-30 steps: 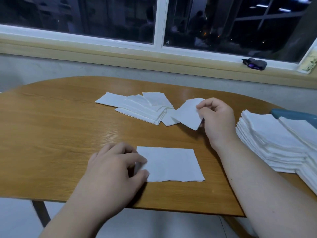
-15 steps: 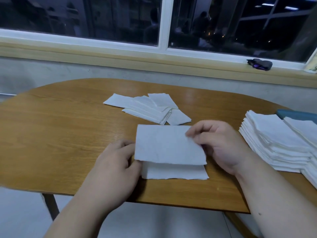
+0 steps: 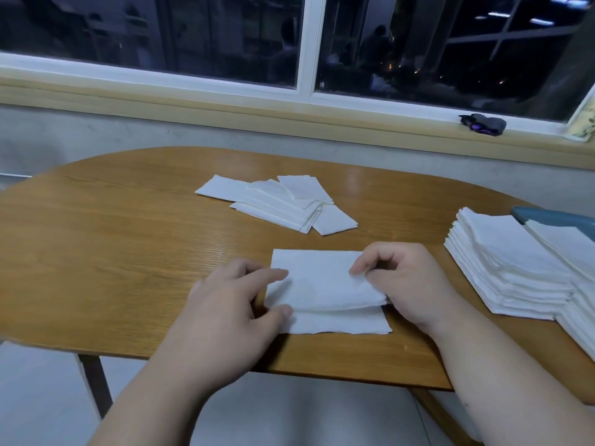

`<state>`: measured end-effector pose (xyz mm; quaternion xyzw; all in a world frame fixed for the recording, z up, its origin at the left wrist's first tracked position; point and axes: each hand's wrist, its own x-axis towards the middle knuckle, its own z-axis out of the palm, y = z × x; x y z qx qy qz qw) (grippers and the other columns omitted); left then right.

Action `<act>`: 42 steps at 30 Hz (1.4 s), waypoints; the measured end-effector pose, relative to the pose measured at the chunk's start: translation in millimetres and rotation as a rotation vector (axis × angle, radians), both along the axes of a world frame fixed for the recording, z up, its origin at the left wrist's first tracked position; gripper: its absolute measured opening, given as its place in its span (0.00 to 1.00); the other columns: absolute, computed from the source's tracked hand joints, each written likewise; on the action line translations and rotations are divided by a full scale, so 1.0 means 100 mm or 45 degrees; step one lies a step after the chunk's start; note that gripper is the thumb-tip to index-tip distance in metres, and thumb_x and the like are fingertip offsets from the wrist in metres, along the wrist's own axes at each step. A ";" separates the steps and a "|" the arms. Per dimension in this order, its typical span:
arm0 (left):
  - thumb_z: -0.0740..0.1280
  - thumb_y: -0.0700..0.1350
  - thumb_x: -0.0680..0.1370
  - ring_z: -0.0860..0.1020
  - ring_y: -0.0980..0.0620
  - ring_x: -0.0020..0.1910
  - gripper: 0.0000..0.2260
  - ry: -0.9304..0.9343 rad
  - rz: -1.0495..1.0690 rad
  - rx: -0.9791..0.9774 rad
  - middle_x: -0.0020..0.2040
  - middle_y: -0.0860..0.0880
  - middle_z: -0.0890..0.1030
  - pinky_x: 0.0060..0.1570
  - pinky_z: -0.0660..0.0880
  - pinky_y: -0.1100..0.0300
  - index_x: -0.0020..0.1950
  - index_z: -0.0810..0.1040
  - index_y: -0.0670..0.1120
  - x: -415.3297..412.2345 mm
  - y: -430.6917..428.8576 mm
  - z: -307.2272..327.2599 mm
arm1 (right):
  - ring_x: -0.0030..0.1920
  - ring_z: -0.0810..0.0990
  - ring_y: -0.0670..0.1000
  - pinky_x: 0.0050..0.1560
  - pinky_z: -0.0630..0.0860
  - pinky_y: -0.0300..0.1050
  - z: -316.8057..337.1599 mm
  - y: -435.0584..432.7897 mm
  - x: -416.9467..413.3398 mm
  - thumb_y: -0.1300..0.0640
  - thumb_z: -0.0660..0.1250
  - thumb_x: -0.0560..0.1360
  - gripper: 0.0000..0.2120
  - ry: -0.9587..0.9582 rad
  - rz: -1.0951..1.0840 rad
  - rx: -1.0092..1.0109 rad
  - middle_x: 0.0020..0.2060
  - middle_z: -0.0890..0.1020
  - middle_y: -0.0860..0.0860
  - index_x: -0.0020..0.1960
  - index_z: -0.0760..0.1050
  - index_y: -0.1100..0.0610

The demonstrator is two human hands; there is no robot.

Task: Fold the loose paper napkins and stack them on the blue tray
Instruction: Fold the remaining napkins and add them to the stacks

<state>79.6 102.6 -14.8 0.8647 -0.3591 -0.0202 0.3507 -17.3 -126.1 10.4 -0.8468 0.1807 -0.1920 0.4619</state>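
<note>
Two hands are closed on one thin white paper napkin (image 3: pixel 322 281) near the table's front edge. Its right border is pinched between thumb and forefinger of the right hand (image 3: pixel 409 284), and its left border is held by the left hand (image 3: pixel 225 304), forefinger laid on top and thumb at the lower corner. Holding it at both ends appears meant to keep the limp sheet taut and square while it is set down. Beneath it, showing as a strip at six o'clock, a second flat white napkin (image 3: pixel 338 323) lies on the oval wooden table (image 3: pixel 128 236). The upper sheet is offset toward twelve o'clock, so the edges are not yet matched. At twelve o'clock from the grip, well apart, a loose fan of white paper napkins (image 3: pixel 280 204) is kept within reach, seemingly as the supply. At three o'clock a tall stack of folded white napkins (image 3: pixel 508 268) is seen, and behind it a corner of the blue plastic tray (image 3: pixel 553 217) shows. Whether the stack rests wholly on it cannot be told. Much of the folding seems done, with the loose fan yet to be worked.
</note>
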 end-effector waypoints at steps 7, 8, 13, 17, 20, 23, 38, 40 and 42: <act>0.57 0.68 0.70 0.67 0.60 0.66 0.23 0.071 -0.008 -0.095 0.62 0.70 0.67 0.67 0.67 0.53 0.64 0.72 0.70 0.01 0.03 -0.01 | 0.35 0.70 0.56 0.36 0.65 0.49 -0.02 -0.09 -0.05 0.77 0.62 0.70 0.19 -0.141 0.150 0.323 0.36 0.79 0.59 0.36 0.84 0.57; 0.57 0.66 0.72 0.66 0.63 0.65 0.20 0.053 -0.012 -0.095 0.61 0.70 0.67 0.67 0.66 0.53 0.63 0.74 0.69 0.02 0.02 -0.01 | 0.36 0.70 0.57 0.38 0.64 0.50 -0.03 -0.09 -0.06 0.78 0.62 0.70 0.21 -0.100 0.149 0.269 0.36 0.80 0.60 0.37 0.85 0.56; 0.49 0.51 0.72 0.59 0.70 0.64 0.23 0.023 -0.105 0.013 0.60 0.70 0.66 0.67 0.59 0.60 0.59 0.77 0.67 0.01 0.01 0.00 | 0.34 0.71 0.54 0.37 0.64 0.46 -0.05 -0.05 -0.08 0.76 0.61 0.71 0.24 0.017 0.138 0.091 0.39 0.82 0.63 0.36 0.85 0.51; 0.43 0.56 0.69 0.62 0.66 0.65 0.26 0.016 -0.094 0.031 0.60 0.68 0.69 0.65 0.57 0.61 0.51 0.79 0.65 0.01 0.00 0.01 | 0.32 0.72 0.44 0.35 0.67 0.39 -0.07 -0.05 -0.07 0.76 0.61 0.70 0.26 0.071 0.123 -0.007 0.36 0.83 0.49 0.34 0.84 0.47; 0.46 0.62 0.75 0.63 0.66 0.62 0.23 -0.049 -0.041 0.063 0.58 0.68 0.69 0.63 0.58 0.60 0.49 0.81 0.63 0.01 -0.04 -0.03 | 0.33 0.74 0.43 0.37 0.68 0.37 -0.08 -0.05 -0.07 0.75 0.61 0.70 0.27 0.090 0.128 -0.054 0.37 0.84 0.46 0.34 0.84 0.45; 0.59 0.60 0.79 0.65 0.64 0.61 0.11 -0.124 0.010 0.096 0.57 0.67 0.70 0.63 0.60 0.57 0.48 0.82 0.63 0.00 -0.07 -0.05 | 0.36 0.76 0.48 0.38 0.69 0.39 -0.11 -0.05 -0.06 0.74 0.61 0.71 0.26 0.086 0.128 -0.134 0.38 0.83 0.45 0.35 0.83 0.44; 0.68 0.56 0.75 0.65 0.63 0.57 0.03 -0.156 0.078 0.055 0.54 0.66 0.70 0.61 0.63 0.58 0.48 0.80 0.63 -0.02 -0.06 -0.03 | 0.52 0.78 0.54 0.52 0.78 0.50 0.01 -0.46 0.87 0.44 0.64 0.76 0.16 0.507 -0.424 -0.611 0.52 0.80 0.49 0.56 0.79 0.53; 0.68 0.56 0.75 0.64 0.64 0.57 0.04 -0.160 0.076 0.034 0.54 0.66 0.70 0.62 0.63 0.58 0.48 0.80 0.63 -0.02 -0.06 -0.04 | 0.55 0.77 0.56 0.55 0.77 0.52 -0.04 -0.52 1.01 0.40 0.64 0.74 0.21 0.551 -0.467 -0.631 0.56 0.78 0.52 0.58 0.78 0.54; 0.68 0.56 0.75 0.65 0.64 0.57 0.05 -0.168 0.073 0.031 0.55 0.66 0.70 0.62 0.63 0.58 0.49 0.80 0.63 0.00 -0.05 -0.06 | 0.61 0.73 0.56 0.59 0.75 0.53 -0.11 -0.53 1.09 0.36 0.64 0.73 0.23 0.544 -0.482 -0.637 0.60 0.75 0.51 0.61 0.76 0.49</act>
